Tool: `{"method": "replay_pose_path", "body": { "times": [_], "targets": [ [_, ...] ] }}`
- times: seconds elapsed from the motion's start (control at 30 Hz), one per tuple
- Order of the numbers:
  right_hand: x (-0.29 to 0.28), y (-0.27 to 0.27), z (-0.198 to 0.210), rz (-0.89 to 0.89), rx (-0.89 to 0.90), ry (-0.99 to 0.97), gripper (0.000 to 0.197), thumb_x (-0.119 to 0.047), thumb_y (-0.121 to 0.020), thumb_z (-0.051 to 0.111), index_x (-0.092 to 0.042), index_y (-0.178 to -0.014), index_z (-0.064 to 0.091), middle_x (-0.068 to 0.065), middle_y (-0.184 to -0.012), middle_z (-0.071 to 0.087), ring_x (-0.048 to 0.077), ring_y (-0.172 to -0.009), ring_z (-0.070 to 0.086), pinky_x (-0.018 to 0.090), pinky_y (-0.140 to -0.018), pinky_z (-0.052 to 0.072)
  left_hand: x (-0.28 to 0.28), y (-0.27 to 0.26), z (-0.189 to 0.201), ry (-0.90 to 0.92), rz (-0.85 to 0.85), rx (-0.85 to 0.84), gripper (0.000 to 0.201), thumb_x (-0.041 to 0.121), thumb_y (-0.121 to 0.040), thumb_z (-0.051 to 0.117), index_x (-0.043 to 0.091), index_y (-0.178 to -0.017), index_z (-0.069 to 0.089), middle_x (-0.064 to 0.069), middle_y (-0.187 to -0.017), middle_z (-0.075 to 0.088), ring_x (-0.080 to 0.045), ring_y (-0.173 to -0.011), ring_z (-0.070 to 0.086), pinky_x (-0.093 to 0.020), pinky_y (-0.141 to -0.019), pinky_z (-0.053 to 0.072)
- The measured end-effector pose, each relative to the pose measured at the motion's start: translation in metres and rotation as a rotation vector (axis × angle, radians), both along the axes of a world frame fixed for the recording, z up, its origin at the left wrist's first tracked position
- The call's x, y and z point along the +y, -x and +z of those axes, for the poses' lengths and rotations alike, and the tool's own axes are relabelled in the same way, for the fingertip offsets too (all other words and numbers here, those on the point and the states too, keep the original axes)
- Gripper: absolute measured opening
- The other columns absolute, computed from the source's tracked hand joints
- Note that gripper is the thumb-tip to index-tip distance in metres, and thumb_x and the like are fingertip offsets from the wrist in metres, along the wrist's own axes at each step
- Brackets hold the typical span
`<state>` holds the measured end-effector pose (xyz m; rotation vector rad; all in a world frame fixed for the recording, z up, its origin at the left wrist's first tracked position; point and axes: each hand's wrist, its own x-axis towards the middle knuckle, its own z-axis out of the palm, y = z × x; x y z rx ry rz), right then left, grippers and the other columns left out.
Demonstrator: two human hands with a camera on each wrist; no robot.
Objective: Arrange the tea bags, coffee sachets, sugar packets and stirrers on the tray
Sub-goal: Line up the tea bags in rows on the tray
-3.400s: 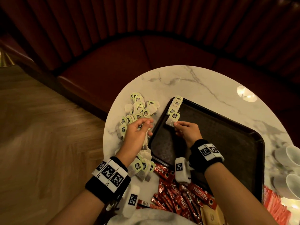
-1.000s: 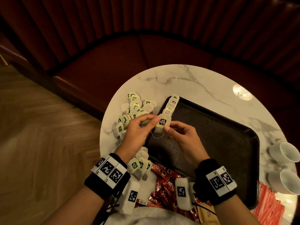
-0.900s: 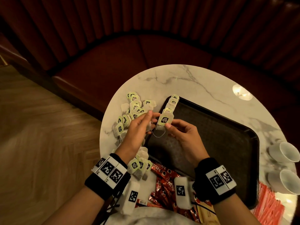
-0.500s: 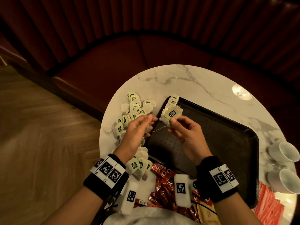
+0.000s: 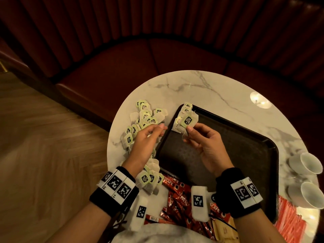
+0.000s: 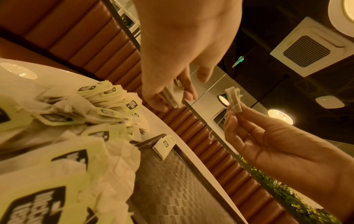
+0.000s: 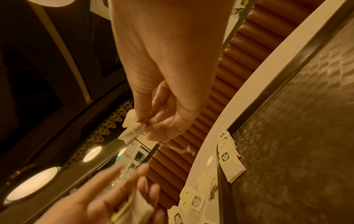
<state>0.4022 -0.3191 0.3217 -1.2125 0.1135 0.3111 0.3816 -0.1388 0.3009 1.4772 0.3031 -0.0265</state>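
A black tray (image 5: 233, 151) lies on the marble table, with a short row of green-tagged tea bags (image 5: 185, 109) along its far left corner. My right hand (image 5: 188, 131) pinches one tea bag (image 5: 188, 120) by its lower edge, just above that row; its string dangles in the right wrist view. My left hand (image 5: 160, 130) hovers over the tray's left rim and grips another folded tea bag (image 6: 172, 95) between fingers and thumb. A loose pile of tea bags (image 5: 142, 118) lies on the table under and beyond the left hand. More tea bags (image 5: 149, 178) lie near my left wrist.
Red coffee sachets (image 5: 177, 197) are heaped at the table's near edge, with brown packets (image 5: 224, 230) beside them. Orange-red sticks (image 5: 289, 223) lie at the near right. Two white cups (image 5: 310, 163) lie right of the tray. A red booth seat (image 5: 140, 64) curves behind the table.
The hands, which met at one tea bag, have drawn apart. The right hand has carried its tea bag up toward the row in the tray's corner; the left hand has dropped back left.
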Motion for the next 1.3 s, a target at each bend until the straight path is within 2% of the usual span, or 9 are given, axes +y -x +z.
{"method": "replay_pose_path", "body": {
  "times": [0.13, 0.23, 0.4, 0.5, 0.7, 0.87, 1.07, 1.2, 1.3],
  "targets": [
    [0.002, 0.002, 0.000, 0.084, -0.058, 0.109, 0.018, -0.013, -0.084, 0.069, -0.011, -0.101, 0.074, 0.011, -0.105, 0.075, 0.018, -0.093, 0.068, 0.024, -0.081, 0.056, -0.009, 0.002, 0.017, 0.078, -0.118, -0.056, 0.030, 0.038, -0.079, 0.066, 0.020, -0.102, 0.072, 0.009, -0.094, 0.073, -0.003, -0.086, 0.069, -0.018, -0.071, 0.054],
    [0.002, 0.004, 0.001, 0.127, -0.088, 0.145, 0.021, -0.017, -0.083, 0.072, -0.016, -0.103, 0.076, 0.011, -0.109, 0.074, 0.021, -0.099, 0.068, 0.027, -0.086, 0.054, -0.010, 0.003, 0.016, 0.010, -0.134, -0.104, 0.020, 0.029, -0.083, 0.068, 0.016, -0.097, 0.074, -0.002, -0.097, 0.074, -0.013, -0.093, 0.070, -0.023, -0.079, 0.055],
    [0.003, 0.008, 0.002, 0.282, -0.087, 0.264, 0.050, -0.010, -0.080, 0.078, -0.020, -0.126, 0.062, -0.001, -0.115, 0.072, 0.015, -0.095, 0.070, 0.023, -0.086, 0.054, -0.010, 0.002, 0.013, 0.076, -0.088, -0.085, 0.007, 0.016, -0.087, 0.068, 0.015, -0.090, 0.074, 0.002, -0.084, 0.074, -0.007, -0.075, 0.065, -0.021, -0.071, 0.054],
    [0.006, 0.013, -0.003, 0.388, -0.082, 0.302, 0.035, -0.009, -0.088, 0.071, -0.015, -0.122, 0.066, 0.000, -0.108, 0.075, 0.013, -0.094, 0.070, 0.020, -0.078, 0.053, -0.012, 0.002, 0.013, 0.086, -0.076, -0.064, 0.010, 0.018, -0.086, 0.069, 0.012, -0.092, 0.074, 0.004, -0.085, 0.074, -0.009, -0.078, 0.068, -0.024, -0.077, 0.056],
    [0.007, 0.019, -0.015, 0.324, -0.018, 0.261, 0.008, -0.009, -0.091, 0.066, -0.006, -0.092, 0.074, 0.003, -0.075, 0.068, 0.009, -0.067, 0.058, 0.019, -0.064, 0.048, -0.010, 0.004, 0.014, 0.117, -0.075, 0.002, 0.015, 0.028, -0.082, 0.071, 0.017, -0.092, 0.074, 0.012, -0.081, 0.071, -0.005, -0.074, 0.061, -0.025, -0.076, 0.055],
    [0.002, 0.018, -0.021, 0.328, -0.022, 0.297, 0.011, -0.014, -0.088, 0.069, -0.009, -0.094, 0.077, 0.002, -0.080, 0.072, 0.008, -0.071, 0.060, 0.018, -0.065, 0.048, -0.011, 0.005, 0.015, 0.108, -0.100, 0.024, 0.013, 0.025, -0.087, 0.069, 0.015, -0.093, 0.074, 0.014, -0.067, 0.063, -0.005, -0.068, 0.055, -0.023, -0.068, 0.048],
    [-0.011, 0.009, -0.024, 0.328, 0.009, 0.358, 0.012, -0.015, -0.091, 0.067, -0.012, -0.096, 0.077, 0.002, -0.086, 0.074, 0.004, -0.073, 0.061, 0.018, -0.066, 0.046, -0.011, 0.008, 0.020, 0.107, -0.215, 0.047, 0.014, 0.017, -0.090, 0.064, 0.018, -0.078, 0.071, 0.012, -0.058, 0.059, -0.003, -0.058, 0.051, -0.016, -0.061, 0.042],
    [-0.024, -0.010, -0.008, 0.415, -0.055, 0.535, 0.019, -0.008, -0.094, 0.061, -0.019, -0.102, 0.074, -0.007, -0.089, 0.077, 0.000, -0.072, 0.064, 0.014, -0.066, 0.049, -0.008, 0.010, 0.023, 0.059, -0.352, 0.118, 0.008, 0.015, -0.089, 0.066, 0.012, -0.089, 0.073, 0.012, -0.068, 0.066, 0.000, -0.061, 0.054, -0.014, -0.060, 0.043],
    [-0.034, -0.025, 0.013, 0.494, -0.132, 0.705, 0.015, -0.013, -0.093, 0.063, -0.022, -0.098, 0.074, -0.015, -0.082, 0.076, -0.006, -0.072, 0.064, 0.008, -0.066, 0.047, -0.008, 0.010, 0.022, -0.005, -0.397, 0.153, 0.013, 0.016, -0.088, 0.068, 0.004, -0.091, 0.074, -0.006, -0.081, 0.064, -0.007, -0.066, 0.053, -0.019, -0.062, 0.043]
  ]
}}
